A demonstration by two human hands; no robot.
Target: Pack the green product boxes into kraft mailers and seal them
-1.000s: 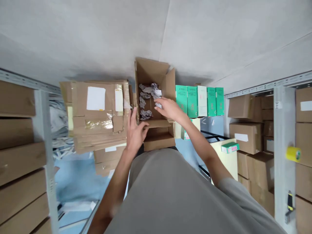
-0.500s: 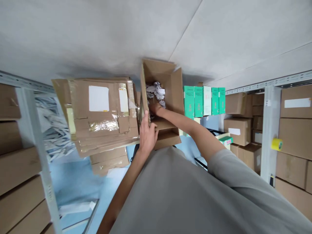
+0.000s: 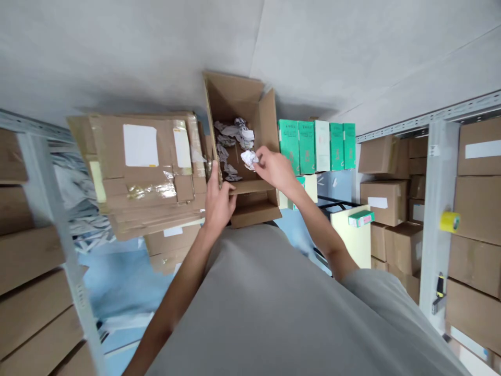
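An open cardboard box (image 3: 269, 117) stands in front of me with its flaps up. My left hand (image 3: 219, 203) grips the near left corner of that box, thumb over the edge. Over the box's opening, my right hand (image 3: 274, 168) pinches a crumpled piece of white paper (image 3: 249, 159) between thumb and fingers. More crumpled paper (image 3: 245, 133) lies inside, along the left and far part of the bottom. The fingertips of my left hand are partly hidden by the box edge.
Flattened cartons (image 3: 156, 193) are stacked left of the box. Several green boxes (image 3: 306, 146) and a white one (image 3: 322, 146) stand in a row to its right. A small green box (image 3: 361, 218) lies farther right. Yellow tape (image 3: 450, 222) hangs on a shelf post (image 3: 434, 172).
My right hand has come up from deep inside the box and now holds a crumpled paper piece over it. My left hand stays on the box corner. The view has shifted slightly.
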